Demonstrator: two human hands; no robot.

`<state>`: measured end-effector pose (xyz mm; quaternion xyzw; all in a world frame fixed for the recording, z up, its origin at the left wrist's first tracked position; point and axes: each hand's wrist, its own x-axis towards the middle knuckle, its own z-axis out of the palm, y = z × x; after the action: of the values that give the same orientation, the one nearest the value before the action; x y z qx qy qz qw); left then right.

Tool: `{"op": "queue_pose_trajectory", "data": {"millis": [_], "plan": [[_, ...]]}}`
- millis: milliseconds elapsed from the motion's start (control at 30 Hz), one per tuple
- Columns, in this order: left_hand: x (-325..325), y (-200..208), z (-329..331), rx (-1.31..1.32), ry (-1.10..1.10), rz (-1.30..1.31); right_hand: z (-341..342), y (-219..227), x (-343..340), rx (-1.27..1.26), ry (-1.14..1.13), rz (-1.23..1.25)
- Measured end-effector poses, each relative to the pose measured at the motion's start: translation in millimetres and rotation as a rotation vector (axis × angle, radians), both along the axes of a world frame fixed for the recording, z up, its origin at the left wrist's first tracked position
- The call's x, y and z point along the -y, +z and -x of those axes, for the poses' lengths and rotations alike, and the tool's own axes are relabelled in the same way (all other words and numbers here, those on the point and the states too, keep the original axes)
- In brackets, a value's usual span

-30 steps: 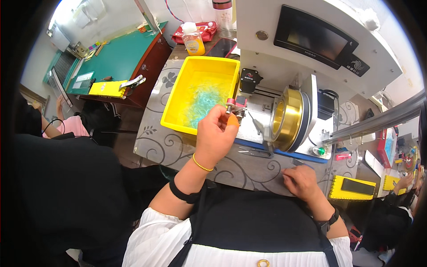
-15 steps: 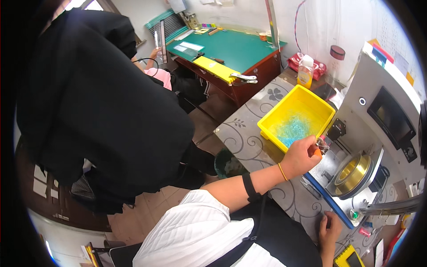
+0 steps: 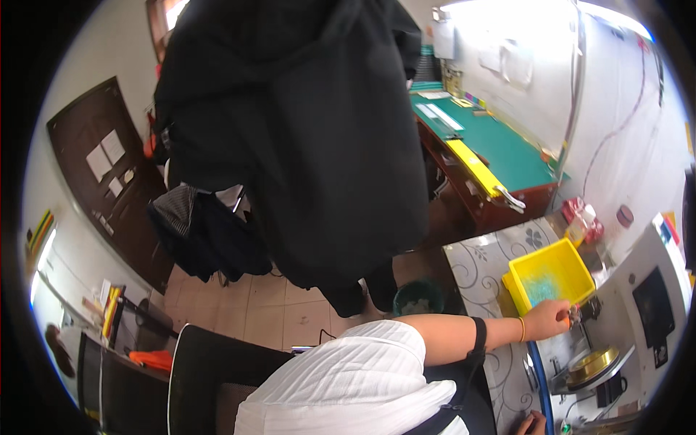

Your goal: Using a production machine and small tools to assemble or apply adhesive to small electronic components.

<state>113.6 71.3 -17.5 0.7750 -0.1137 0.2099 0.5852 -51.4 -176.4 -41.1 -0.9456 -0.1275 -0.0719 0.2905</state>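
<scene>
My left arm, in a white sleeve with a black band, reaches to the right. My left hand is closed on a small metal piece with an orange part, of a kind I cannot make out. It is at the near right corner of a yellow plastic bin, which holds thin blue-green strands. Low in the picture, my right hand is cut off by the lower edge. Its thumb and finger look slightly apart, with nothing visible in them, beside a blue edge strip.
A white machine with a dark screen and gold ring stands at right. A person in a black coat fills the upper middle. Behind are a green-topped desk and a brown door. A dark green bucket sits on the floor.
My view has swung left, bringing the door and chair into sight and shifting the bench right and my right hand mostly out. My left hand still grips the metal piece near the bin.
</scene>
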Motion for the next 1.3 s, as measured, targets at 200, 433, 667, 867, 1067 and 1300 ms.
{"op": "queue_pose_trajectory", "data": {"millis": [200,433,667,867,1067,1300], "plan": [[-6.0,8.5,2.1,-0.051,-0.01,-0.005,5.3,17.6,-13.2,-0.004,-0.038,0.038],[-7.2,8.7,2.3,-0.055,-0.047,-0.004,3.4,3.2,-5.5,0.011,-0.001,0.008],[-8.4,6.4,3.9,-0.138,-0.085,0.003,-0.5,-7.6,-1.6,0.069,0.034,-0.003],[-10.3,1.1,1.4,-0.146,-0.092,-0.003,-2.2,-14.2,-1.7,0.054,0.03,-0.045],[-11.6,8.8,7.9,-0.205,-0.112,0.015,-5.1,-17.2,0.9,0.096,0.068,-0.047],[-12.6,14.5,14.6,-0.23,-0.112,0.014,-6.0,-0.6,-0.2,-0.008,0.085,-0.09]]}}
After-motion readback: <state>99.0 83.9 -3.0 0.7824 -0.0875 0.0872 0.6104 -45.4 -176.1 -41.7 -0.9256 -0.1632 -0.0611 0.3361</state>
